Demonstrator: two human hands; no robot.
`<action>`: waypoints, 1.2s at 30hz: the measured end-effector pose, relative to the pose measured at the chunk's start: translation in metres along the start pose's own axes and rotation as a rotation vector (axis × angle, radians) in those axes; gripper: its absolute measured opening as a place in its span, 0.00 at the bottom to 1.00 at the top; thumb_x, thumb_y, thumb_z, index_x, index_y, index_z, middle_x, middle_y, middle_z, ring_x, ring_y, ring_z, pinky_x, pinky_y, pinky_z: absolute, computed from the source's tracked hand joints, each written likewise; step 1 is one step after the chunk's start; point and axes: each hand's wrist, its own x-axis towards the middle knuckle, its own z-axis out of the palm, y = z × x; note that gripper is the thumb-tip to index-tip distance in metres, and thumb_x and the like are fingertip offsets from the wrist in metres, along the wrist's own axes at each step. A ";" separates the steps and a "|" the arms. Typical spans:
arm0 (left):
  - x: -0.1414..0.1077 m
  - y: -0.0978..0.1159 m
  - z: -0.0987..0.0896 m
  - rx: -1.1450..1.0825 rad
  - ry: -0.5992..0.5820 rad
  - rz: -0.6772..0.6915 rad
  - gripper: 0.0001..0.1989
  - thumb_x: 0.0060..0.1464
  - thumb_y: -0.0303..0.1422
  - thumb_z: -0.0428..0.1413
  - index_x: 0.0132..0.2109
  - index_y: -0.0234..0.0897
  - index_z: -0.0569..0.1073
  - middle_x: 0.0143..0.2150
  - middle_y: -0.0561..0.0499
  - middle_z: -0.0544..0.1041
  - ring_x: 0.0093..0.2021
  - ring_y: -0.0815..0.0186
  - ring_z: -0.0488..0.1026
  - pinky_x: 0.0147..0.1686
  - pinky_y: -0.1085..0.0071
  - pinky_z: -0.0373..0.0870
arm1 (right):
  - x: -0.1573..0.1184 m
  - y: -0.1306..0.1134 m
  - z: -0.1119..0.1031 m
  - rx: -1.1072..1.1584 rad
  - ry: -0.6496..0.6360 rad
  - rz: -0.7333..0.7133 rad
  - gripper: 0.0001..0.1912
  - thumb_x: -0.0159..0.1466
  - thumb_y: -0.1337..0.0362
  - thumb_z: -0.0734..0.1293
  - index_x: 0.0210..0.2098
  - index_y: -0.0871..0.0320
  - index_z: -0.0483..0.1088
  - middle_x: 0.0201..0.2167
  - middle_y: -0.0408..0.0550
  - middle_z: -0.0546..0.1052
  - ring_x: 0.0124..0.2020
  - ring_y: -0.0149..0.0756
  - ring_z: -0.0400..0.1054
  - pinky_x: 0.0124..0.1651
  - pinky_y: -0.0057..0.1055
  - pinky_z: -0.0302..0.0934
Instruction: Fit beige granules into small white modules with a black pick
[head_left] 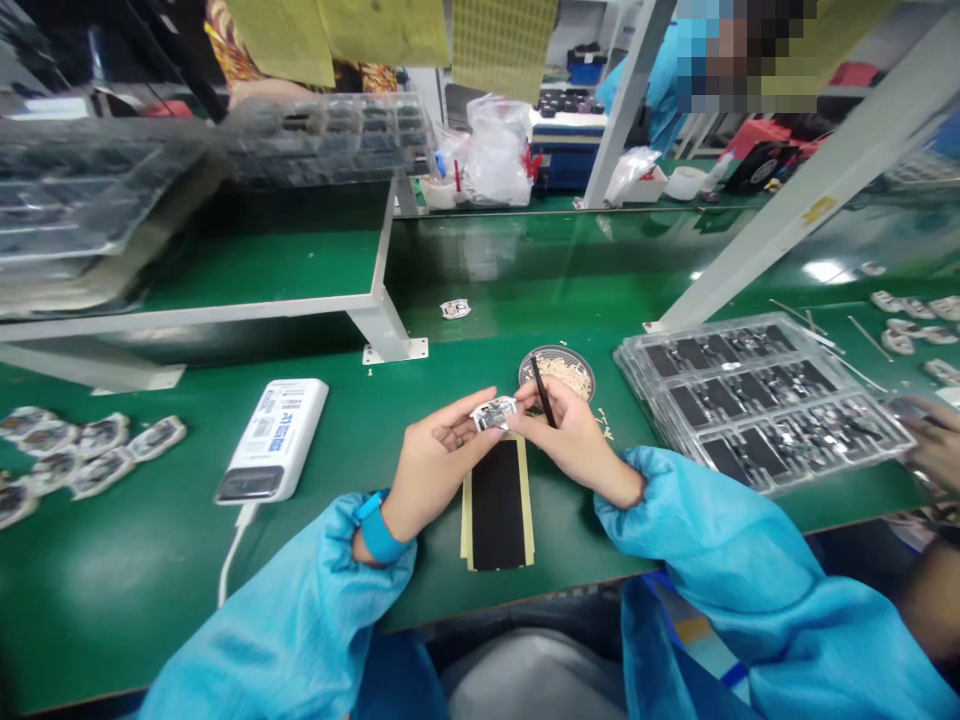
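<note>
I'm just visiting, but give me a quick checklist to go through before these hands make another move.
1. Part securely held: ok; the left hand grips it, with the right hand's fingertips at its other end.
2. Black tool in hand: ok; it sticks up from the right hand.
3. Pale bits all inside the dish: not ok; a few lie on the table beside it.
4. Dish close by: ok; it sits just beyond the right hand.
5. Part correctly fitted inside: cannot tell; its details are too small.
</note>
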 end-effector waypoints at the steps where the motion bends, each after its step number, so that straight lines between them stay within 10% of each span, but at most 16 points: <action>1: 0.000 0.000 0.001 -0.040 -0.011 -0.005 0.28 0.51 0.33 0.67 0.59 0.35 0.74 0.54 0.44 0.78 0.53 0.62 0.78 0.56 0.67 0.76 | 0.000 0.000 0.001 0.040 -0.017 -0.007 0.16 0.57 0.64 0.74 0.42 0.58 0.68 0.37 0.44 0.73 0.40 0.30 0.69 0.42 0.26 0.64; 36: 0.010 -0.014 0.014 0.327 0.226 0.190 0.19 0.57 0.41 0.60 0.51 0.33 0.78 0.46 0.44 0.80 0.40 0.65 0.77 0.41 0.71 0.75 | 0.026 0.019 0.026 0.067 0.103 -0.020 0.20 0.54 0.50 0.75 0.31 0.61 0.71 0.28 0.45 0.74 0.31 0.31 0.66 0.35 0.28 0.62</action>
